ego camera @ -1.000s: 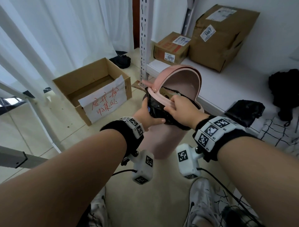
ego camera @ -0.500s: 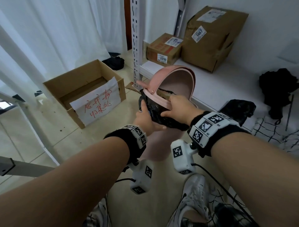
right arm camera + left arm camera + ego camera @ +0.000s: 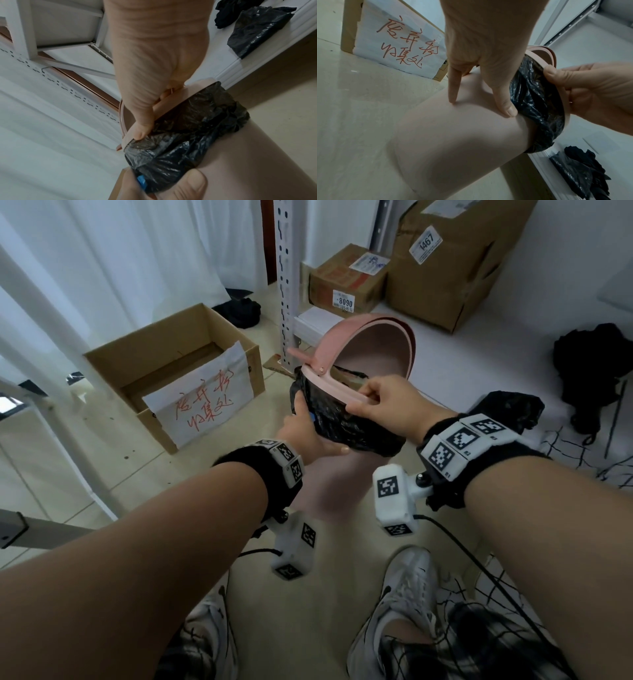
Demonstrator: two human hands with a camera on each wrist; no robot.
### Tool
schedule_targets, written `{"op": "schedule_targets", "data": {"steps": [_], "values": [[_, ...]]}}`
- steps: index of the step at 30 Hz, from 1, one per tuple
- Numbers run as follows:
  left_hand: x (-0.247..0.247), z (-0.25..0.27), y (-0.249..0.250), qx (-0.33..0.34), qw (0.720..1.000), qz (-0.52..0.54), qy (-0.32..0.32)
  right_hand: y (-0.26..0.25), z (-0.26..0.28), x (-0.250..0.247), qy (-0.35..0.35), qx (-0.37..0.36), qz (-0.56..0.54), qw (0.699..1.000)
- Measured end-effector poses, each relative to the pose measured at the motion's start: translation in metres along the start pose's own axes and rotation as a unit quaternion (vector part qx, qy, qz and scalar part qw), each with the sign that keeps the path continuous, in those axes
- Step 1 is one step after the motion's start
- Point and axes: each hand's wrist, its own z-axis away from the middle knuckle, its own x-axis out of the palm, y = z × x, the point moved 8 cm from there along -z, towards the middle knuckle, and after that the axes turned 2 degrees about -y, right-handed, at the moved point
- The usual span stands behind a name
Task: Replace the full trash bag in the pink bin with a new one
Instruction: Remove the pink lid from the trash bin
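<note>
The pink bin (image 3: 329,491) stands on the floor with its lid (image 3: 376,350) swung up. A full black trash bag (image 3: 342,419) is folded over the rim under a pink ring (image 3: 339,390). My left hand (image 3: 308,433) grips the bin's side just below the bag's edge, thumb (image 3: 503,102) and a finger pressed on the pink wall (image 3: 453,135). My right hand (image 3: 387,405) pinches the ring's front edge (image 3: 168,106) above the bag (image 3: 188,135). A spare black bag (image 3: 507,412) lies on the low white shelf to the right.
An open cardboard box (image 3: 178,378) with a handwritten paper sign sits on the floor at left. A white perforated shelf post (image 3: 284,285) rises behind the bin. Two parcels (image 3: 346,285) (image 3: 445,258) and dark cloth (image 3: 596,364) lie on the shelf. My shoes (image 3: 407,587) are below.
My right hand's fingers have shifted from lying over the rim to pinching the ring's front edge. The left hand stays on the bin's side.
</note>
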Motion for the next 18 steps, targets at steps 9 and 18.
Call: {"op": "schedule_targets", "data": {"steps": [9, 18], "values": [[-0.011, -0.003, 0.002, 0.007, 0.999, 0.043, -0.010, -0.001, -0.004, -0.022, 0.015, 0.002, -0.041, 0.999], [-0.021, 0.007, 0.004, -0.016, 0.997, 0.015, -0.076, -0.001, -0.006, -0.011, -0.023, -0.011, 0.054, 0.998]]}}
